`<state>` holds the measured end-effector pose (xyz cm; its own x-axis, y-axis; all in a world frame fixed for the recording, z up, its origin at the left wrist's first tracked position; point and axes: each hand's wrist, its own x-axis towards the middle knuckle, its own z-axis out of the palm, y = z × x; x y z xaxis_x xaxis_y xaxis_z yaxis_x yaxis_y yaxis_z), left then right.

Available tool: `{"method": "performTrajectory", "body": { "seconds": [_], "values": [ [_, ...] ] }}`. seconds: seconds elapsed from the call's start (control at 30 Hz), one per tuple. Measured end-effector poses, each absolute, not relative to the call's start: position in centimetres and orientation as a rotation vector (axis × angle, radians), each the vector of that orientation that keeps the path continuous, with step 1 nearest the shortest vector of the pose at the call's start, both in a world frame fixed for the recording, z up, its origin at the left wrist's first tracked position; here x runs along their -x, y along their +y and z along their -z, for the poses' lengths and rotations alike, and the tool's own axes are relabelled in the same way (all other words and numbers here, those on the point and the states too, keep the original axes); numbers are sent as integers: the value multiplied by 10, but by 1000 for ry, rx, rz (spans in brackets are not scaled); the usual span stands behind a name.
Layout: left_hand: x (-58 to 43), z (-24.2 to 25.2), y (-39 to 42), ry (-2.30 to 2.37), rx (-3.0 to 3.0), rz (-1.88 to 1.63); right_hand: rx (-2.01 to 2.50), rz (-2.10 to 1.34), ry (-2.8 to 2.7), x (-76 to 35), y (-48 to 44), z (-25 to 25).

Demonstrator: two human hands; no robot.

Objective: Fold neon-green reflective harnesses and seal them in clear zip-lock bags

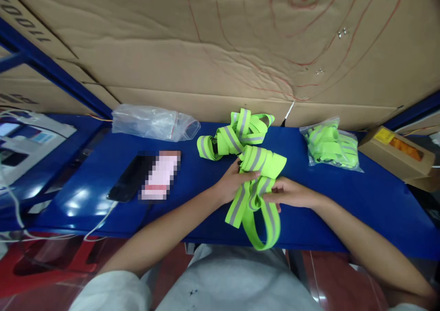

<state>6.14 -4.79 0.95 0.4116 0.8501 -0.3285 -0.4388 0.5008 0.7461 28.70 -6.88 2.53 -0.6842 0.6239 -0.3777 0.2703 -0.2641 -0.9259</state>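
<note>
A neon-yellow reflective strap (261,162) with a grey stripe is bunched between my hands, above the front of the blue table. My left hand (232,181) is closed round its left side, thumb lying across the folds. On the right, my right hand (287,192) has its fingers curled at the strap's hanging loops, one of which droops past the table edge. Just behind lies a loose pile of similar reflective straps (237,134). Further right, a clear bag of folded straps (332,146) rests on the table.
On the left are a black phone (129,180) with a white cable (99,221), a blurred-out pink item (161,175) and a crumpled plastic bag (147,123). An open cardboard box (395,152) stands at right. A cardboard wall (223,68) backs the blue table (371,210).
</note>
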Motion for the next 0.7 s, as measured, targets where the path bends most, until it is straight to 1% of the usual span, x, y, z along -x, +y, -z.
{"method": "performTrajectory", "body": {
  "seconds": [0.07, 0.1, 0.27, 0.37, 0.4, 0.43, 0.57, 0.63, 0.7],
  "values": [
    [-63, -8, -50, 763, -649, -878, 971, -2129, -1854, -304, -62, -32],
    [-63, -8, -50, 750, -673, -876, 974, -2090, -1888, -311, -59, -36],
    [-65, -9, -54, 644, -763, -847, 1122, -1373, -1796, -314, -56, -34],
    [-66, -9, -55, 639, -753, -915, 1204, -899, -1805, -297, -62, -24],
    [-66, -9, -56, 637, -755, -925, 1208, -788, -1815, -292, -64, -22],
    [-67, -8, -56, 628, -756, -921, 1201, -724, -1828, -288, -65, -20],
    [-71, -7, -58, 607, -723, -885, 1179, -697, -1844, -282, -69, -18],
    [-70, -9, -59, 636, -631, -820, 1176, -577, -1820, -280, -72, -18],
    [-69, -12, -59, 622, -521, -683, 1133, -389, -1847, -278, -76, -16]
  ]
}}
